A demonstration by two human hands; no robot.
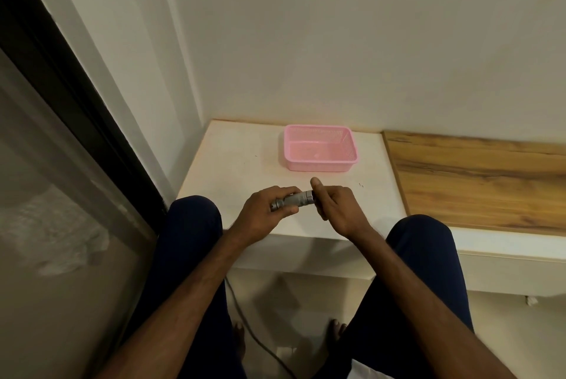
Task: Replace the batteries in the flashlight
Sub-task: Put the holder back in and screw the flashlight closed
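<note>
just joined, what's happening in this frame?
A seated person holds a silver flashlight in both hands over a white table. The left hand wraps the body; the right hand grips the other end, apparently positioned to twist it. The flashlight looks closed and no batteries are visible. A pink basket sits on the table just beyond the hands, apparently empty.

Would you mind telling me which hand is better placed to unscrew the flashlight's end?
Right, probably. The right hand pinches one end of the flashlight, thumb raised, ready to twist. The left hand wraps the barrel in a steadying grip.
</note>
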